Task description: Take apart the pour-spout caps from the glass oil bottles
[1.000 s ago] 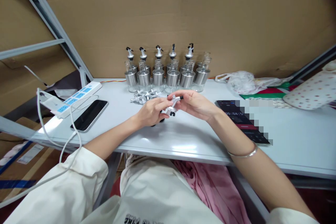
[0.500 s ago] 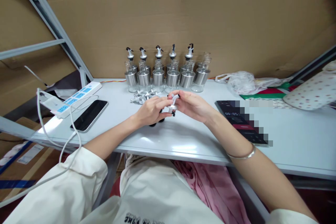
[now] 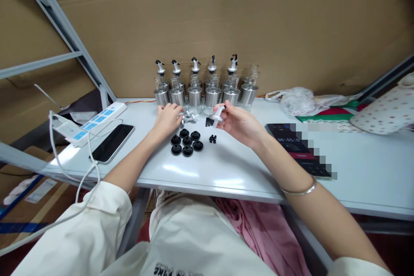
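Note:
My right hand (image 3: 239, 124) pinches a small white and silver pourer spout (image 3: 216, 116) just above the white table (image 3: 226, 168). My left hand (image 3: 167, 120) reaches left onto a pile of loose silver spouts (image 3: 189, 116), its fingers curled over them; what it grips is hidden. Several black rubber stoppers (image 3: 186, 142) lie in a cluster between my hands, with a few tiny black bits (image 3: 212, 139) beside them. Behind stand two rows of glass and steel oil bottles (image 3: 203, 90), several fitted with spouts.
A black phone (image 3: 111, 141) and a white power strip (image 3: 93, 123) with a cable lie at the left. A dark phone with a timer (image 3: 291, 144) lies at the right, past it a plastic bag (image 3: 299, 100) and spotted cloth (image 3: 384, 112). Cardboard (image 3: 226, 21) backs the table.
My hands have parted. The left hand moved left and back to the loose spouts, uncovering the black stoppers. The right hand keeps the spout and has lifted it slightly.

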A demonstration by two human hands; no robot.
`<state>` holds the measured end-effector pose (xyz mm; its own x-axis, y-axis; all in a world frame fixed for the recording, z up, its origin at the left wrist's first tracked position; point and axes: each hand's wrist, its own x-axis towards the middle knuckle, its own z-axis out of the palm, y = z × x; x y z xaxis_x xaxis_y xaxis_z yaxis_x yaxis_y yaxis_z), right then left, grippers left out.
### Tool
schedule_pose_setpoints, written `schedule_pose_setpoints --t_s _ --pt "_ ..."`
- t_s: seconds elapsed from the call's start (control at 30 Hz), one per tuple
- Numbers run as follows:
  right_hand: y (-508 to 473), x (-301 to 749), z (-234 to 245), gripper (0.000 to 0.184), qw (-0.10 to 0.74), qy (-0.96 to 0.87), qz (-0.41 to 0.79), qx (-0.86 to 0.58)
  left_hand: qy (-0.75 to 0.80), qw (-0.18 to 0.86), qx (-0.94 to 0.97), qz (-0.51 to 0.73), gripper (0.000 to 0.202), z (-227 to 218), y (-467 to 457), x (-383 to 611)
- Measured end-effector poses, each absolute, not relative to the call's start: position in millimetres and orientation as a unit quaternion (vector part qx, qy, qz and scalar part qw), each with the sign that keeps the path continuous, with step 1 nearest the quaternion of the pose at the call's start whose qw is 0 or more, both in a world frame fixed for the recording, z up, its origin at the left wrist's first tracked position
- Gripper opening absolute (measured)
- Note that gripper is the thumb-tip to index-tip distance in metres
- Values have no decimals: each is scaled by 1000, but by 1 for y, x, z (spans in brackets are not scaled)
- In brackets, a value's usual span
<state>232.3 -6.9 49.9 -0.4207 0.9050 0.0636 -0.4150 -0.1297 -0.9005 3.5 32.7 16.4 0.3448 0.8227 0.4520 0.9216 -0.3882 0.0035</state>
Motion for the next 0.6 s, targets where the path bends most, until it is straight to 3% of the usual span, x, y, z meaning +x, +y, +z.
schedule_pose_setpoints --t_s 0.3,0.6 --pt "-3 236 50 33 468 -421 722 -287 -385 78 -914 -106 28 17 25 16" --pt "2 236 42 33 474 -432 698 -318 -336 125 -928 -106 30 12 18 25"
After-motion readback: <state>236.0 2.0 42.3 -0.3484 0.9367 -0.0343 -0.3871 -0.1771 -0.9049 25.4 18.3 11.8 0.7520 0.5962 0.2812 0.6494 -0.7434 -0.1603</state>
